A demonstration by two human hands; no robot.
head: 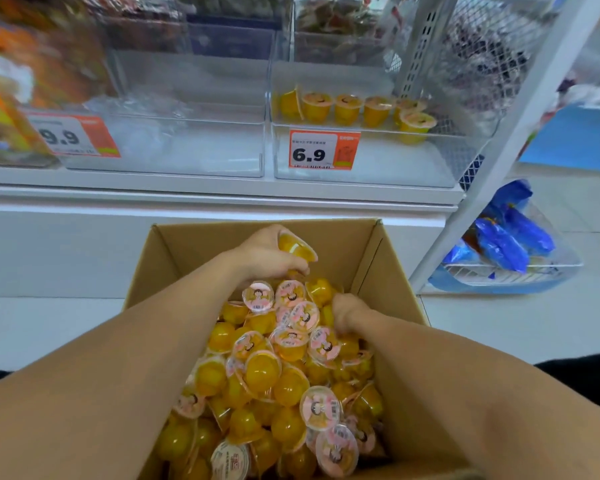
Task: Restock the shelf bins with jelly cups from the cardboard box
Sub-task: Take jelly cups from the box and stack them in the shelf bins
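Both hands were down in the cardboard box (368, 251) among the yellow jelly cups (278, 372).

Left hand (267, 254) gripped one jelly cup (297, 247), fingers curled round it, at the far end of the box above the heap. Right hand (349, 313) was sunk among the cups; finger state could not be told. On the shelf behind, a clear bin (368, 161) tagged 6.9 (323, 149) held a short row of the same cups (347, 109); the bin beside it (187, 147) looked bare.
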